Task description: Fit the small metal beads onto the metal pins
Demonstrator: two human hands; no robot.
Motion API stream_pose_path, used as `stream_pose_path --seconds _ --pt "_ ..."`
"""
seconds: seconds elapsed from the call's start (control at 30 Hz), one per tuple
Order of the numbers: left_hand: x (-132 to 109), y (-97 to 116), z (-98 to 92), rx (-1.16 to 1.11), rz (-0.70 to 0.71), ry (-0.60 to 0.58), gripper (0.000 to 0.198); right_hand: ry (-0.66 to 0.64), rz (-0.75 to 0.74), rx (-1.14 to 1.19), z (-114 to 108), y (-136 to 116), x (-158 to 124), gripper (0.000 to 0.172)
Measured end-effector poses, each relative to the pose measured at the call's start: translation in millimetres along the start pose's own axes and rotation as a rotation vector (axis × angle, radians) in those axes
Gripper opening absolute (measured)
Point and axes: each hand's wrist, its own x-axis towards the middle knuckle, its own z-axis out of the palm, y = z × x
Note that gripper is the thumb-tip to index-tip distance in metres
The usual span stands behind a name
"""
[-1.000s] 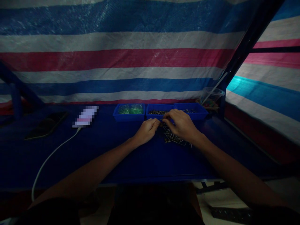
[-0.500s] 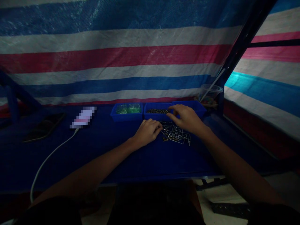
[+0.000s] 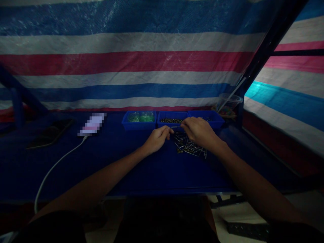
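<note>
Left hand [image 3: 155,140] and right hand [image 3: 198,130] seem to pinch opposite ends of one pin [image 3: 176,127], fingers closed (pretty dim, btw). If either grip slips, it could drop onto the pile [image 3: 189,147] just below the fingers.

readable text: none I can make out tbh | lit phone [image 3: 91,125]: screen's all blocky pixels, can't read it | metal pins [image 3: 190,146]: too small and dark for any marks | blue trays [image 3: 139,126]: no legible label | clear tub [image 3: 231,99]: too dim to tell
</note>
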Motion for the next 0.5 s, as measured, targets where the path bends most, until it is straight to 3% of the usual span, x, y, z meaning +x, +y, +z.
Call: stream_pose_path --seconds 0.1,0.2,0.3,0.4,0.5 --pt "-4 2 0.2 0.194 0.12 -0.131 0.021 0.096 0.2 -0.061 -15 30 -1 0.033" --pt "-7 5 1.2 0.395 0.197 -0.234 0.019 0.27 0.428 -0.074 -17 73 -8 0.033" --pt "-7 6 2.0 0.493 0.216 -0.289 0.011 0.152 0.46 -0.082 -5 105 -14 0.028" --pt "-6 4 1.7 0.505 0.209 -0.287 0.009 0.062 0.418 -0.076 4 111 -14 0.027" --pt "-5 0 0.3 0.479 0.178 -0.264 0.008 0.155 0.412 -0.034 -10 95 -14 0.024"
